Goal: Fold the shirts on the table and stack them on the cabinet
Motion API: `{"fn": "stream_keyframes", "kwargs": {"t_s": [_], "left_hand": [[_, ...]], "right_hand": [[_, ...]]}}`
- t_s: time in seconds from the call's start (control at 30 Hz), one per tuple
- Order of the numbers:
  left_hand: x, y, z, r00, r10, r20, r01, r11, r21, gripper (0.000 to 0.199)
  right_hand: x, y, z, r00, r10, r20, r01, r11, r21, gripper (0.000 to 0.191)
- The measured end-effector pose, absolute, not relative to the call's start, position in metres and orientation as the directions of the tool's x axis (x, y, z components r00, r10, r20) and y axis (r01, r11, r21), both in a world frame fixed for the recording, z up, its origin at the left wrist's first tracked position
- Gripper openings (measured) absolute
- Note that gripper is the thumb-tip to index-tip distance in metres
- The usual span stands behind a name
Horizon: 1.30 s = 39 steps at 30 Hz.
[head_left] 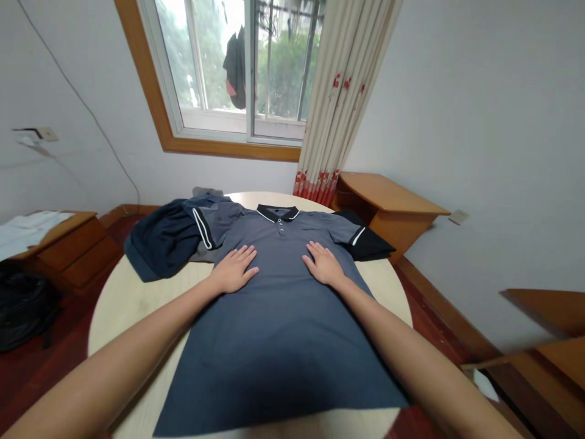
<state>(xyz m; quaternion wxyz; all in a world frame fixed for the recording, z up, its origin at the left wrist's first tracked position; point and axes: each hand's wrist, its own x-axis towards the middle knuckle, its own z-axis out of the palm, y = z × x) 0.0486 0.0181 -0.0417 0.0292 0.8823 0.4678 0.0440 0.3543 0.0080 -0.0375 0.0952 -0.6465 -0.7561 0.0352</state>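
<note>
A grey polo shirt [278, 329] with a black collar and white trim lies spread front side up, its collar toward the window and its hem toward me. My left hand [234, 269] rests flat on the left side of the shirt's chest, fingers spread. On the right side of the chest, my right hand [323, 263] also lies flat with its fingers apart. Neither hand grips the cloth. The left sleeve in view overlaps a pile of dark clothes [162, 238]; the other sleeve lies over a folded black garment [372, 244].
Beneath the shirt is a round pale table [137, 311]. A wooden desk [388, 192] stands behind it at the right, beside a curtain [342, 91] and a window. At the left are a low wooden cabinet [86, 253] with papers and a black bag [25, 305].
</note>
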Motion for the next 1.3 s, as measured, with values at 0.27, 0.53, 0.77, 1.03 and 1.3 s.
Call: {"fn": "stream_keyframes", "kwargs": {"t_s": [0.27, 0.53, 0.77, 1.03, 1.3], "left_hand": [[0.005, -0.061, -0.035, 0.509, 0.860, 0.047, 0.851, -0.511, 0.120, 0.070], [0.042, -0.155, -0.016, 0.779, 0.627, -0.011, 0.612, -0.755, 0.235, 0.092], [0.032, -0.169, -0.010, 0.813, 0.581, -0.025, 0.554, -0.761, 0.336, 0.082], [0.001, -0.161, -0.004, 0.859, 0.511, -0.027, 0.439, -0.708, 0.553, 0.052], [0.009, -0.173, 0.002, 0.841, 0.541, 0.015, 0.444, -0.706, 0.552, 0.037]], "right_hand": [[0.399, -0.068, -0.036, -0.079, 0.987, 0.143, 0.987, 0.097, -0.129, 0.056], [0.346, -0.157, -0.027, -0.292, 0.943, 0.158, 0.923, 0.321, -0.211, 0.055], [0.367, -0.168, -0.030, -0.347, 0.930, 0.118, 0.895, 0.366, -0.255, 0.059], [0.414, -0.179, -0.027, -0.337, 0.929, 0.151, 0.867, 0.369, -0.336, 0.052], [0.383, -0.216, 0.001, -0.632, 0.775, 0.019, 0.643, 0.538, -0.545, 0.040]]}}
